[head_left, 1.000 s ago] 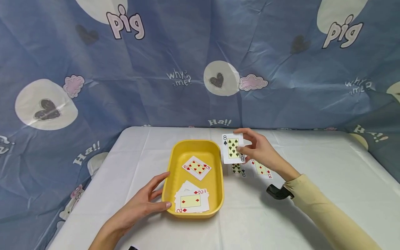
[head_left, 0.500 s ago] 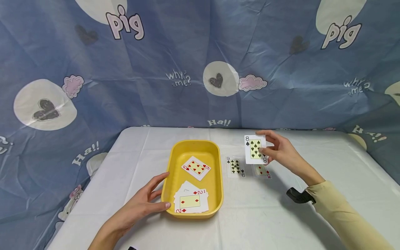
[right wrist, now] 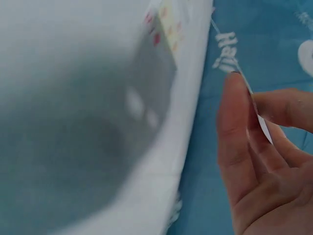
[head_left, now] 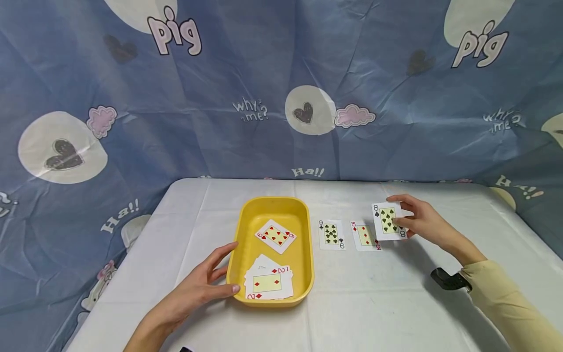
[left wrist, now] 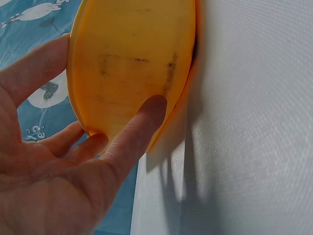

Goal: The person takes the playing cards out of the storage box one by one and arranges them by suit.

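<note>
My right hand [head_left: 424, 222] pinches the eight of spades playing card [head_left: 387, 222] between thumb and fingers, its face toward the head camera. In the right wrist view the card [right wrist: 264, 128] shows only as a thin edge between the fingers. It is held just right of a diamonds card [head_left: 364, 235] and overlaps its side in the head view. Left of that lies the nine of clubs [head_left: 332, 234]. My left hand [head_left: 195, 286] rests against the left side of a yellow tray [head_left: 309, 254], thumb and fingers spread along its wall [left wrist: 132, 68].
Inside the tray lie a hearts card [head_left: 276, 236] and a small pile of cards topped by the two of diamonds [head_left: 269, 282]. A white cloth [head_left: 374, 303] covers the table. Behind it hangs a blue patterned curtain [head_left: 246, 151].
My right hand has carried the eight of spades rightward from beside the tray, past the nine of clubs and the diamonds card, and lower at the end. The left hand and tray stay put.
</note>
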Demonstrator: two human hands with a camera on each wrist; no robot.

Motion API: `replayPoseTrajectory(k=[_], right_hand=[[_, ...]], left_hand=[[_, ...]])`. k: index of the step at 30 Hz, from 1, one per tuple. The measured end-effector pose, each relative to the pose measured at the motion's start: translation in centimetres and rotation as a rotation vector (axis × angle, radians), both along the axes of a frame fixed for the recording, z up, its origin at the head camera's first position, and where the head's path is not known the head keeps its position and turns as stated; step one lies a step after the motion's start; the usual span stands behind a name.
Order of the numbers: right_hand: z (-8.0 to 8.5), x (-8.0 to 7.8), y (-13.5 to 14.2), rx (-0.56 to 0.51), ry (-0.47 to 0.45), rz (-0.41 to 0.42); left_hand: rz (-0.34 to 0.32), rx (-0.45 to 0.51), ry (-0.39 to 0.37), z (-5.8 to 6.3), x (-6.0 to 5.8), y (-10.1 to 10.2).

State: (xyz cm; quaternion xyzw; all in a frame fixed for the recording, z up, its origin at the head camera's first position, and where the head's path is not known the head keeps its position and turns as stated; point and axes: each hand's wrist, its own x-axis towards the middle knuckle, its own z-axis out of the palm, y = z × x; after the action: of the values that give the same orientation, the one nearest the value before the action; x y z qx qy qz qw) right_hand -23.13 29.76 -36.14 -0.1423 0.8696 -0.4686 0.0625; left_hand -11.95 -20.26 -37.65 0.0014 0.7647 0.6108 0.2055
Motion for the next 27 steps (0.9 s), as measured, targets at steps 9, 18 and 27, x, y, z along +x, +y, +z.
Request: replayPoseTrajectory(k=[9,18,27], right_hand=[[-1.9,-0.2,2.2,0.113,0.011,0.026],[-3.1,-0.6,2.5,0.348,0.16,0.038],[-3.4,-0.6,2.7,0.383,0.194,0.071]], left_hand=[[0.004,-0.007,-0.005,0.1,0.0,0.0],[0.006,-0.004,-0.007,-0.1,-0.1,-0.1],[0.003,0.002,-0.013,-0.1,-0.1,0.0]])
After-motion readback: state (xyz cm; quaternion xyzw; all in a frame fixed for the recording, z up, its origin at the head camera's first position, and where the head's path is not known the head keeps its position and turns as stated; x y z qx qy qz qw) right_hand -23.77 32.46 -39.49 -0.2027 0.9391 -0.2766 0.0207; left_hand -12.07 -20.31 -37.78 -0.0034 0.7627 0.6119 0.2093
